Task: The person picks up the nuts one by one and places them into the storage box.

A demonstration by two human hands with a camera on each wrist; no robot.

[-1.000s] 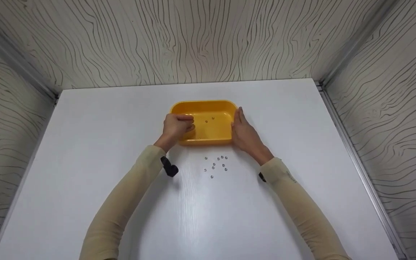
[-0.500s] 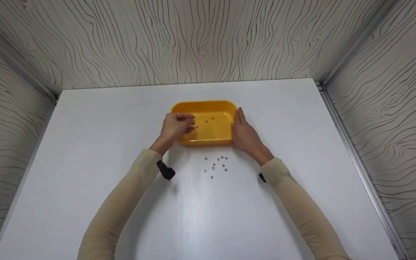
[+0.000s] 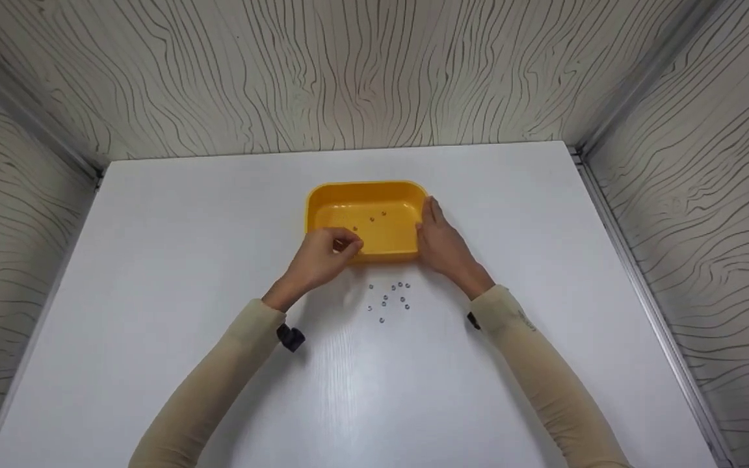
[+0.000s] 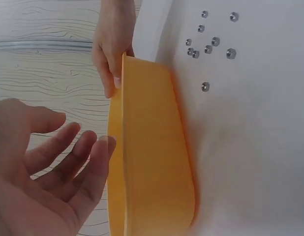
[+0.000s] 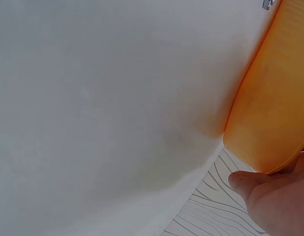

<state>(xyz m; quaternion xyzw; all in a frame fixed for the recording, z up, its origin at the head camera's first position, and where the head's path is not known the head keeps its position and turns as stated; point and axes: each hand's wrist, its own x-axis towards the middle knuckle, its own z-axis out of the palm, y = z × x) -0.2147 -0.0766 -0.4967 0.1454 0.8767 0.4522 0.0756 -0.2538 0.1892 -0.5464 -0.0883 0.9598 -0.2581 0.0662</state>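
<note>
A yellow plastic tub [image 3: 391, 256] stands on the table, with small metal nuts [image 3: 372, 220] lying on its floor. My right hand [image 3: 445, 250] grips the tub's right side, thumb over the rim and the other fingers along the outer wall. Over the tub's near left corner hovers my left hand [image 3: 319, 260]; in the left wrist view its fingers are loosely bent, apart from the thumb, and hold nothing. Several more nuts [image 4: 215, 41] are scattered on the white tabletop in front of the tub.
The white table [image 3: 205, 214] is bounded by wood-grain patterned panels [image 3: 361, 78] at the back and both sides. Black wrist cameras [image 3: 290, 338] sit at the sleeve cuffs. One nut [image 5: 267, 4] shows beside the tub in the right wrist view.
My left hand's fingers have loosened above the tub, and a nut now shows below them on its floor. That hand has then drawn back toward the near rim. The right hand stays put.
</note>
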